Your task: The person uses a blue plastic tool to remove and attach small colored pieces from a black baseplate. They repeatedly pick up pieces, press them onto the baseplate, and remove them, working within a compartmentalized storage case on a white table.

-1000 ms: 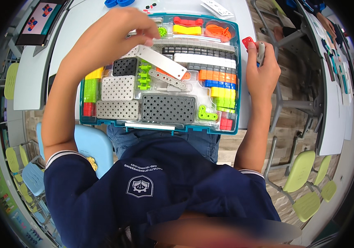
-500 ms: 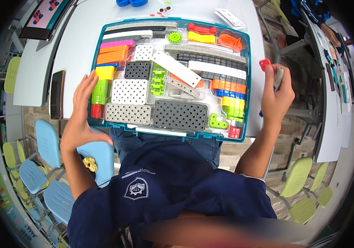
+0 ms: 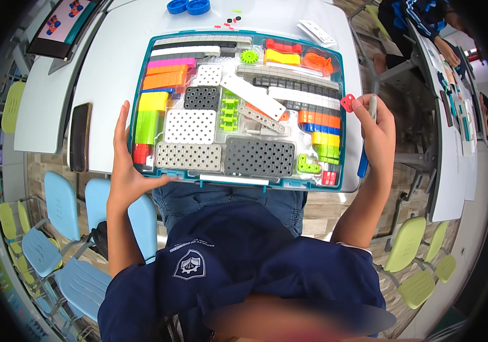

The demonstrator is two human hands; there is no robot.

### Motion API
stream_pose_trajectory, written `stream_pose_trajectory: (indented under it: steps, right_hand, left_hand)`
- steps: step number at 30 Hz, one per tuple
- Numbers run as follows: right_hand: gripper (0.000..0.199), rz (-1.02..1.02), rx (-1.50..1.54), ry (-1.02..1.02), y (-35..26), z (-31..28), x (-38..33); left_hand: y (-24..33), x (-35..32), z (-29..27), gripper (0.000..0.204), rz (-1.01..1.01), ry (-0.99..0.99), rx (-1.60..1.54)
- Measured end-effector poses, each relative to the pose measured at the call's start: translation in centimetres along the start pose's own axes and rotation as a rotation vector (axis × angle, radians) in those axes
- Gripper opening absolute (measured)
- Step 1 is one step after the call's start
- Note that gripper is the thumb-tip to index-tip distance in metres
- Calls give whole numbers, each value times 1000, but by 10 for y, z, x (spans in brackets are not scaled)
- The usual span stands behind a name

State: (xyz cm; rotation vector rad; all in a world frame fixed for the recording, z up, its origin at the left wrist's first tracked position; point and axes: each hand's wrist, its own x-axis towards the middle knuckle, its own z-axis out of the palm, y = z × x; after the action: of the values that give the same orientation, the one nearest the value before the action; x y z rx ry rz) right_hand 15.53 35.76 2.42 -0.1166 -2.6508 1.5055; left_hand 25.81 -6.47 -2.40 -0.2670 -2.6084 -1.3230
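A teal-edged case [image 3: 340, 142] of coloured building parts lies at the table's front edge, close to my body. Inside are perforated plates, among them a white plate [image 3: 189, 126] and a dark grey plate [image 3: 260, 158], and a white beam [image 3: 253, 97] lying slantwise. My left hand [image 3: 129, 171] is at the case's front left corner, fingers stretched along its left side, thumb by the front edge. To the right of the case, my right hand [image 3: 379, 131] pinches a small red perforated piece [image 3: 347, 103]. A pen-like grey and blue stick [image 3: 363, 163] is also held in that hand.
A phone [image 3: 80, 137] lies left of the case, below a screen [image 3: 64, 25]. Blue rings [image 3: 198, 6], small loose bits and white paper sheets [image 3: 317, 33] are at the far side. Blue chairs [image 3: 61, 205] stand left; another person's hand [image 3: 446, 52] is at the right-hand table.
My right hand has come lower, turning the red piece toward the case's right edge. The case appears slightly farther right in view, and my left hand's thumb is now by its front edge.
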Motion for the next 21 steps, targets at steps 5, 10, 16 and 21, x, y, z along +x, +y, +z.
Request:
stream_pose_trajectory:
  steps: [5,10,16,21]
  right_hand:
    - [24,-53,-26,-14,-1,4,23]
    - [26,-42,-75,-10,-2,7,47]
    - [26,-210,-70,-36,3,11,67]
    - [26,-182,-119,-101,12,7,77]
  left_hand:
    - [-3,13,4,141,8,-4,147]
    - [-1,25,13,137,-9,10,140]
    - [0,40,21,134,-22,47,96]
    - [-5,47,26,133,-35,101,33]
